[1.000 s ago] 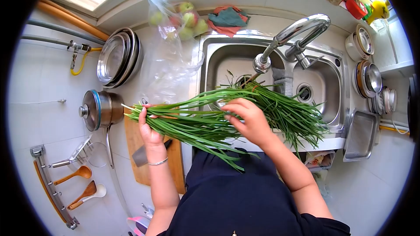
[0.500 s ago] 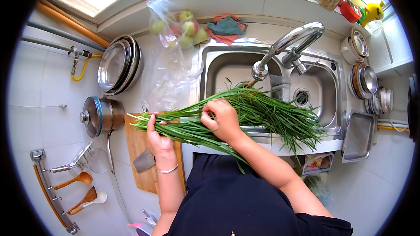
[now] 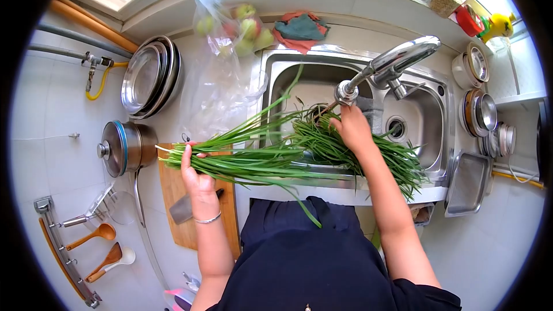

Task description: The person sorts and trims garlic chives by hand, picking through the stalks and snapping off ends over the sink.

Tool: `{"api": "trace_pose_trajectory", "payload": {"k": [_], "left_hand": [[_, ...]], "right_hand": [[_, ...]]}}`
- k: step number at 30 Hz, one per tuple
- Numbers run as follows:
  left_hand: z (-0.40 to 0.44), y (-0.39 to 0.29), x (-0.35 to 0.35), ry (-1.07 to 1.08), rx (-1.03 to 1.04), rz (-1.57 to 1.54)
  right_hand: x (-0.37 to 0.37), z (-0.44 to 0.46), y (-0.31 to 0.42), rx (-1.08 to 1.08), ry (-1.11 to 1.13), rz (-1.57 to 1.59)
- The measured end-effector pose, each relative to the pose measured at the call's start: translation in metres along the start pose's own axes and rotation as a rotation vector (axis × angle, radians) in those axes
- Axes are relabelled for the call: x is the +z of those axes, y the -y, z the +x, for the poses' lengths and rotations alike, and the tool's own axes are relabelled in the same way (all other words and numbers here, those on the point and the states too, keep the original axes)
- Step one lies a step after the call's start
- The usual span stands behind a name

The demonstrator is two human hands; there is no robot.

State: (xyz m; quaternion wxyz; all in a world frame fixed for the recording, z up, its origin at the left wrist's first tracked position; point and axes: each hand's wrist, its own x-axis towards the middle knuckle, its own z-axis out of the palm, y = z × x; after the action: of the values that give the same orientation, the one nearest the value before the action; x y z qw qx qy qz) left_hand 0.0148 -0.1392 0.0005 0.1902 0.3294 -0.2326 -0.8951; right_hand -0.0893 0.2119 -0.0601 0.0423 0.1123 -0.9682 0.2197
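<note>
A long bunch of green stalks (image 3: 247, 161) lies across my left hand (image 3: 199, 175), whose fingers are wrapped round its pale ends above the cutting board (image 3: 226, 210). The leafy ends reach right, over the sink's front edge. My right hand (image 3: 350, 126) is at a second pile of greens (image 3: 322, 144) in the sink, just below the faucet (image 3: 347, 89). Its fingers are bent at the top of that pile, and their tips are partly hidden, so what they grip is unclear. A knife (image 3: 183, 210) rests on the board under my left wrist.
Plastic bags with apples (image 3: 247, 27) and a folded cloth (image 3: 300, 30) lie behind the sink (image 3: 423, 103). A lidded pot (image 3: 122, 148) and stacked steel basins (image 3: 147, 78) stand at the left. Bowls (image 3: 485, 112) and a metal tray (image 3: 468, 183) are at the right.
My right hand has moved from the held bunch, right and up to the pile under the faucet. Some stalks of the held bunch now fan upward over the left basin.
</note>
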Motion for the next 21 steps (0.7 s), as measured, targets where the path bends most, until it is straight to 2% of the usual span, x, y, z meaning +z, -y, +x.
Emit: {"api": "trace_pose_trajectory", "payload": {"k": [2, 4, 6, 8, 10, 12, 14, 15, 18, 21], "left_hand": [[-0.002, -0.003, 0.002, 0.047, -0.05, 0.005], [-0.006, -0.002, 0.004, 0.03, -0.01, 0.089], [-0.017, 0.005, 0.008, 0.059, -0.041, 0.197], [-0.027, 0.013, 0.016, 0.097, -0.071, 0.234], [-0.027, 0.024, 0.016, 0.127, -0.078, 0.288], [-0.031, 0.035, 0.022, 0.172, -0.104, 0.278], [-0.035, 0.042, 0.029, 0.182, -0.112, 0.267], [-0.036, 0.044, 0.033, 0.174, -0.106, 0.239], [-0.042, 0.047, 0.038, 0.132, -0.101, 0.23], [-0.035, 0.046, 0.014, 0.112, -0.141, 0.276]], "right_hand": [[-0.003, 0.004, -0.01, -0.032, 0.006, -0.062], [-0.008, 0.012, -0.009, 0.025, 0.277, -0.164], [-0.008, 0.014, 0.003, -0.015, 0.311, -0.138], [-0.025, 0.013, 0.039, -0.041, 0.249, 0.14], [-0.025, 0.012, 0.086, -0.307, 0.056, 0.559], [-0.028, 0.005, 0.138, -0.437, 0.07, 0.618], [-0.013, -0.002, 0.154, -0.461, 0.226, 0.538], [-0.008, -0.003, 0.158, -0.417, 0.373, 0.581], [-0.001, -0.01, 0.174, -0.38, 0.293, 0.504], [0.008, -0.019, 0.175, -0.427, 0.327, 0.451]]}}
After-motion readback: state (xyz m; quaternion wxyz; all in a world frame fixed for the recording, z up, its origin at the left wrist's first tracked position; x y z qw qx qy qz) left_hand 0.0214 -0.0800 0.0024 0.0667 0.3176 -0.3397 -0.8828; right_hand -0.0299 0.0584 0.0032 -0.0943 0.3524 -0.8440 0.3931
